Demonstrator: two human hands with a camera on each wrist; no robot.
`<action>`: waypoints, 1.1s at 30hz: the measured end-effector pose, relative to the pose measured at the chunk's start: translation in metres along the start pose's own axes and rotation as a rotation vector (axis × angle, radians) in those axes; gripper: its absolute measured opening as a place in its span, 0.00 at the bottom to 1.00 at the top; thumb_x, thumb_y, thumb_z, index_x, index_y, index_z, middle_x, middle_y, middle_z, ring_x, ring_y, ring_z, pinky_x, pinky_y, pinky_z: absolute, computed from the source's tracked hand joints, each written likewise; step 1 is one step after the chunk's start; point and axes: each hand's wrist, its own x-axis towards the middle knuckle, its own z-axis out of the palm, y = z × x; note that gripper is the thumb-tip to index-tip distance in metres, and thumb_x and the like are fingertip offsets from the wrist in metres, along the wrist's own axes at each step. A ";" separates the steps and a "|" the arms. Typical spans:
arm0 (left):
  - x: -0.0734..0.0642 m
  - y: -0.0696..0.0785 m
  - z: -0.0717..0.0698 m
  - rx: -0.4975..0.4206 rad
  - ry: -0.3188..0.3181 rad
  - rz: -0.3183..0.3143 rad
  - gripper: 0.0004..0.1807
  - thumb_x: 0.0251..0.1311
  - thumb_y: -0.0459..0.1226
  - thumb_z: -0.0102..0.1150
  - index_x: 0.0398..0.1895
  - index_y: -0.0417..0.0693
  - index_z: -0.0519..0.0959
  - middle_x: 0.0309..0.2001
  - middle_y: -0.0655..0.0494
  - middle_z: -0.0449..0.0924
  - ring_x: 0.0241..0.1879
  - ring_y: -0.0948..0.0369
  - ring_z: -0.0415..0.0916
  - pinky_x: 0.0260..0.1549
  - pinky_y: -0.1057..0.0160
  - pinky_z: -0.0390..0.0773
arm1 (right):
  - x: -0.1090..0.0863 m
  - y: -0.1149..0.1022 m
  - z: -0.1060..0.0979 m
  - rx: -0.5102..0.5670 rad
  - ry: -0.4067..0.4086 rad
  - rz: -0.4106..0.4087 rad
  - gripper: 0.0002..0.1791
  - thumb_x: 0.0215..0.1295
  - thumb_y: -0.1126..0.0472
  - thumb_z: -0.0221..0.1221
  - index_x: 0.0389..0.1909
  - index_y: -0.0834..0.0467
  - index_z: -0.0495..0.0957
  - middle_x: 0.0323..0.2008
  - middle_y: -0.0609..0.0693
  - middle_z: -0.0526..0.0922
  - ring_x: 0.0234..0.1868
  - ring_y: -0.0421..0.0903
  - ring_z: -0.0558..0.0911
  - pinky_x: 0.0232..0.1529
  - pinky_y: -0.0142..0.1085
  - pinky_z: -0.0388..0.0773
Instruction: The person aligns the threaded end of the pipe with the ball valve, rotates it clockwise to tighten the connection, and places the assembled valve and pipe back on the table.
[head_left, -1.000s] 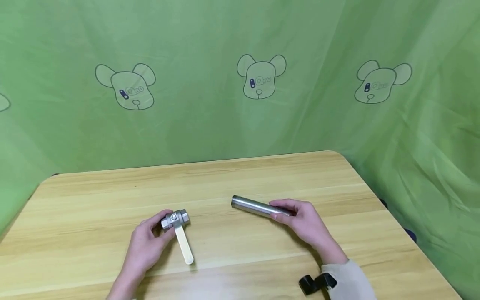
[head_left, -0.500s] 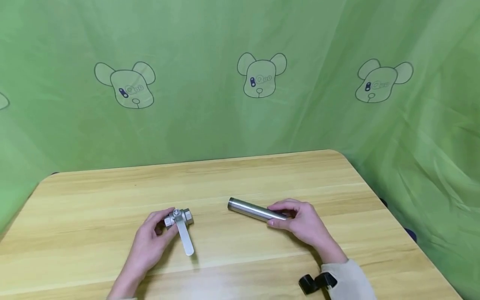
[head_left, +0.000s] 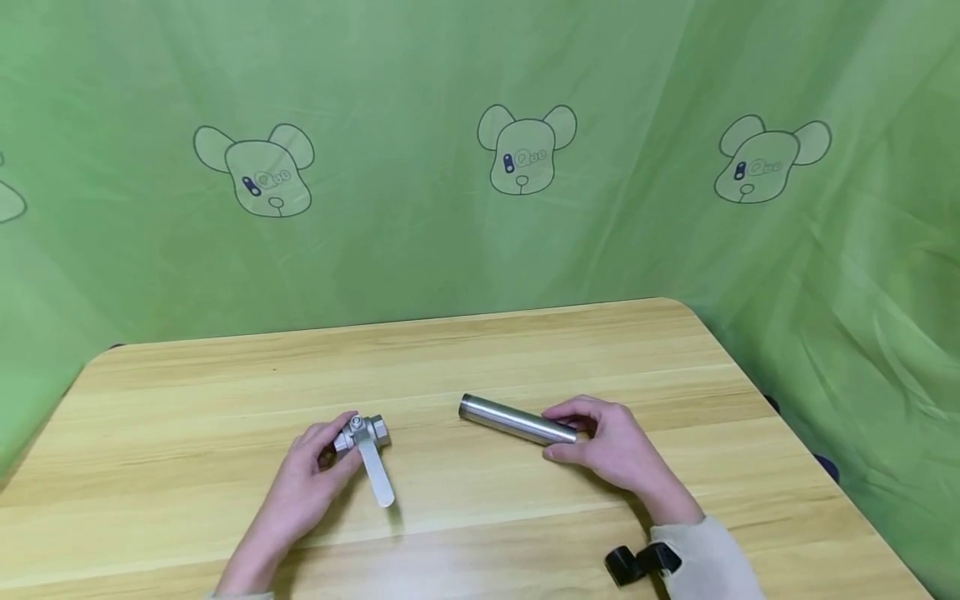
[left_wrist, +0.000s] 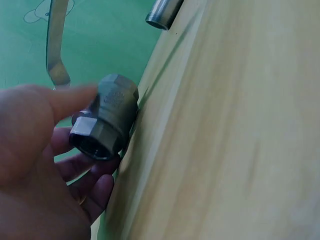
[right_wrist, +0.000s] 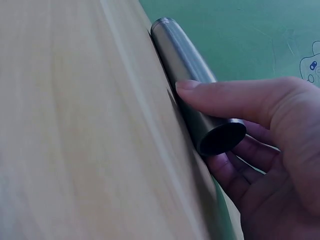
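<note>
Left hand (head_left: 309,479) pinched ball valve (head_left: 366,435); at its three o'clock, right hand (head_left: 609,446) gripped threaded pipe (head_left: 513,419) near one end. I judged firmness would curb tipping.

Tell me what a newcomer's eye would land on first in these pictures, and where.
Probably the big green cloth behind the table, printed with outlined, round-eared animal heads. In front of it, the left hand holds a metal valve with a flat lever. Farther right, the right hand grips a shiny metal pipe near its right end.
</note>
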 end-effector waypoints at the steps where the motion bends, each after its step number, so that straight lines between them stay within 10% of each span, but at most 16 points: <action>1: 0.000 0.000 -0.001 0.012 0.000 0.012 0.37 0.70 0.41 0.70 0.80 0.44 0.69 0.67 0.46 0.80 0.65 0.49 0.73 0.66 0.48 0.75 | 0.000 0.000 0.000 -0.002 0.001 0.001 0.25 0.52 0.56 0.82 0.53 0.52 0.89 0.48 0.49 0.91 0.46 0.44 0.85 0.48 0.33 0.80; 9: 0.003 -0.002 0.002 0.046 0.083 0.100 0.33 0.63 0.36 0.76 0.71 0.37 0.78 0.58 0.46 0.85 0.53 0.55 0.81 0.52 0.64 0.82 | 0.001 0.000 -0.001 -0.034 0.024 -0.019 0.22 0.54 0.54 0.82 0.51 0.49 0.91 0.48 0.47 0.92 0.46 0.44 0.84 0.48 0.34 0.79; 18: 0.000 -0.004 0.002 -0.029 0.075 0.020 0.34 0.61 0.34 0.78 0.71 0.40 0.78 0.60 0.44 0.87 0.52 0.56 0.85 0.51 0.69 0.82 | 0.001 0.002 0.002 -0.018 0.070 0.008 0.21 0.60 0.52 0.79 0.54 0.47 0.91 0.58 0.51 0.90 0.58 0.51 0.86 0.61 0.46 0.78; 28: -0.003 0.000 0.006 -0.104 0.034 0.009 0.34 0.58 0.31 0.78 0.70 0.48 0.81 0.63 0.46 0.87 0.58 0.55 0.86 0.64 0.55 0.80 | 0.003 0.001 0.010 0.209 0.105 0.066 0.20 0.59 0.59 0.79 0.53 0.56 0.91 0.54 0.56 0.92 0.48 0.41 0.89 0.47 0.29 0.84; 33: -0.003 0.005 0.012 -0.169 -0.013 0.011 0.35 0.57 0.30 0.78 0.70 0.53 0.81 0.61 0.51 0.89 0.57 0.58 0.85 0.62 0.66 0.77 | 0.002 -0.003 0.012 0.335 0.082 0.043 0.22 0.58 0.65 0.78 0.54 0.63 0.89 0.55 0.61 0.91 0.45 0.37 0.89 0.46 0.30 0.86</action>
